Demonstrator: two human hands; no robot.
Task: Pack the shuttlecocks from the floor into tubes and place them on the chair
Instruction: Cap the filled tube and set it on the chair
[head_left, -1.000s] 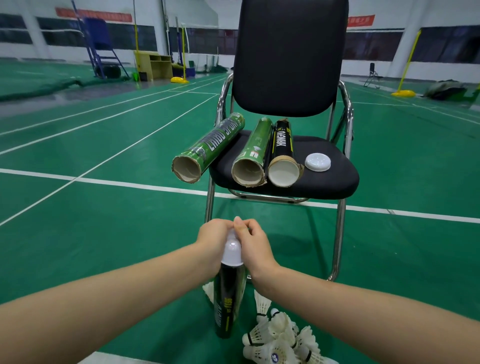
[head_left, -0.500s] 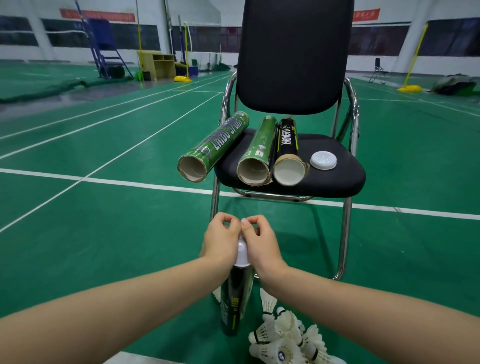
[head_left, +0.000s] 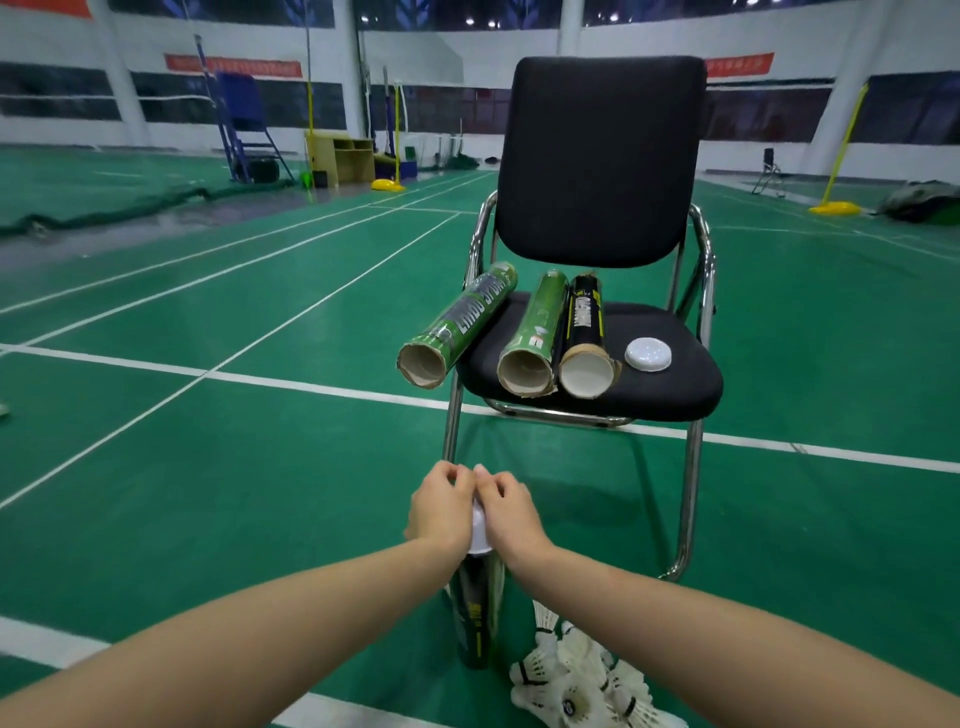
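Left hand: left hand (head_left: 441, 512) is curling round the near-left side of the white cap (head_left: 479, 530), fingers bent over its top
Right hand: right hand (head_left: 511, 514) is curling round the cap's right side, thumb tips of both hands are meeting above it
Tube in hand: black tube (head_left: 475, 613) is standing on the green floor (head_left: 260, 493), in front of the chair (head_left: 597, 156), capped end under both hands
Long axis: running near-vertical, top tilting slightly to the far side; base on the floor, cap pointing up
Contents: cannot tell how full the tube is
Loose shuttlecocks: pile of shuttlecocks (head_left: 576, 680) is lying just right of the tube's base, not yet packed
On the seat: three open tubes (head_left: 524, 332) are lying side by side, mouths facing near, the left one overhanging the seat edge; a spare cap (head_left: 648, 354) is lying to their right
Risk 1: downward push on the cap is probably loading a narrow base; tube could be kicking sideways into the pile
Risk 2: cap going on crooked may be popping off during the lift
Risk 3: overhanging tube looks likely to roll off if the seat is bumped
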